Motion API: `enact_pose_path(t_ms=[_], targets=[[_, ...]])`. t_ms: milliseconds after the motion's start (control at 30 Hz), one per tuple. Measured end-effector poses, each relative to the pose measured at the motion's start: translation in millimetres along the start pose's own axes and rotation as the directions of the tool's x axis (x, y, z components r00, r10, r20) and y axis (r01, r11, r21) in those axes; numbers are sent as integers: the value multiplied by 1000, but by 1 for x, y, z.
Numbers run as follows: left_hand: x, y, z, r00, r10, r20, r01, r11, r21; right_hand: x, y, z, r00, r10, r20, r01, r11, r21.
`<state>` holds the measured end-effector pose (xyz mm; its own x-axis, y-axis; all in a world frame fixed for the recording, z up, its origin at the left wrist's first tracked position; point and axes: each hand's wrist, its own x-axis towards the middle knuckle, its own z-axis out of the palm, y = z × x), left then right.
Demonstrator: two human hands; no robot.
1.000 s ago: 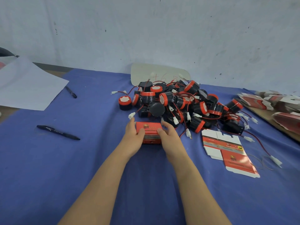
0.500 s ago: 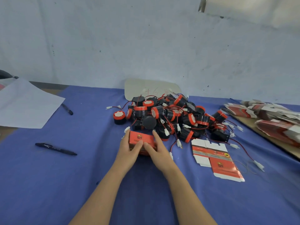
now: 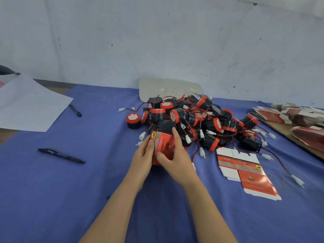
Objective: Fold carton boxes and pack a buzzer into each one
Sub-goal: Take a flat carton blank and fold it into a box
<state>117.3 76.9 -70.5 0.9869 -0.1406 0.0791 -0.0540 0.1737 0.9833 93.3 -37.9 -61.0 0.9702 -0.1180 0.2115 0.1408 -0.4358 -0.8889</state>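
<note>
Here a blue cloth [image 3: 70, 199] covers most of the bench [image 3: 7, 135], whose bare wood shows only at the left and right edges, and a pale, scuffed wall [image 3: 157, 41] with dark specks rises right behind it. The pile [image 3: 201, 123] of black-and-red buzzers with thin wires and white plugs sits mid-cloth near the wall. At the near left foot of the pile the red box [image 3: 164, 146] is held just off the cloth, tilted, between both hands: the left hand [image 3: 142, 158] has its fingers clamped on the box's left side, and the right hand [image 3: 177, 162] grips the right side, thumb across the near face and forefinger stretched along the far edge, touching the pile. One buzzer [image 3: 133, 120] stands apart just left of the pile. A flat carton [image 3: 245, 171] lies near the pile's right side, toward the person. Stacks of cartons [image 3: 306, 123] lie farther right of the pile on the bare wood. A rounded white card [image 3: 171, 86] leans on the wall behind the pile. Well left of the pile lie two black pens [image 3: 61, 156] and a sheet [image 3: 26, 106] of paper.
</note>
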Motion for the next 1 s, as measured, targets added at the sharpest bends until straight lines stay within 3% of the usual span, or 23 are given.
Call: enact_pose_path(t_ms=[167, 300, 467, 667, 833, 1000], targets=[[2, -6, 3, 984, 167, -69, -132, 926, 355, -1, -6, -5, 999, 16, -47, -21, 993, -112], [0, -6, 2, 958, 271, -90, -194, 849, 491, -1, -4, -8, 998, 51, -21, -54, 990, -127], [-1, -5, -1, 949, 304, -79, -238, 860, 451, -1, -6, -8, 998, 66, 24, -66, 998, -23], [-4, 3, -4, 996, 73, -48, -58, 966, 252, -6, -10, 0, 989, 8, 145, 6, 995, -97], [3, 1, -6, 987, 131, -95, -91, 935, 343, -7, -11, -1, 985, -18, 171, 34, 995, -94], [5, 4, -8, 990, 81, -118, -38, 944, 328, -6, -7, 0, 988, -53, 146, 60, 997, -41]])
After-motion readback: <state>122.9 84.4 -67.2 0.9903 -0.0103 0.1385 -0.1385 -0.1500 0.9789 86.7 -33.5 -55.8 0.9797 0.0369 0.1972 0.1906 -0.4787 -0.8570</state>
